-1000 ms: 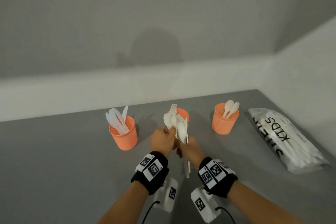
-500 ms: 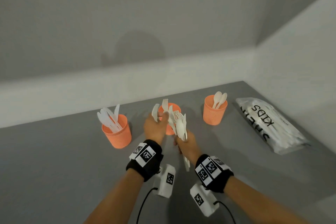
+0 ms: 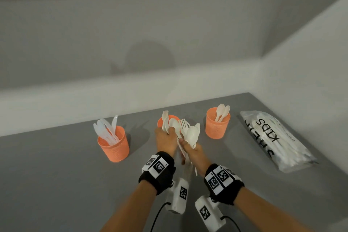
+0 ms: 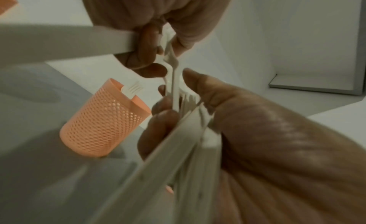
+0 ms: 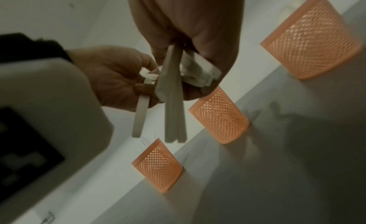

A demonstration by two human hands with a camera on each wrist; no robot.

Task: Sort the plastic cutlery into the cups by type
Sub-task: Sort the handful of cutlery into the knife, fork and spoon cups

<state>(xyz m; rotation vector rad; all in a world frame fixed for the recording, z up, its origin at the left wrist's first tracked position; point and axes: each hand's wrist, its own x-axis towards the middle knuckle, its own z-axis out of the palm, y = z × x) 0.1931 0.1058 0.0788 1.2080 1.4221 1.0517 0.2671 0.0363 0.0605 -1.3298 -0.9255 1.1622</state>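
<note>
A person's two forearms reach forward over a grey table, each wrist wrapped in a black band with square markers. The right hand is curled tight around a bunch of white plastic cutlery, spoons and forks fanned upward, handles hanging below the fist. Touching it on the left, the left hand pinches one spoon at the bunch's edge between thumb and fingers. Just beyond the hands stands the middle orange cup, mostly hidden, with a fork poking out. To the left, well apart, the left orange cup holds knives. To the right, the right orange cup holds two spoons. Far right lies a clear plastic bag of more cutlery, by the pale wall
</note>
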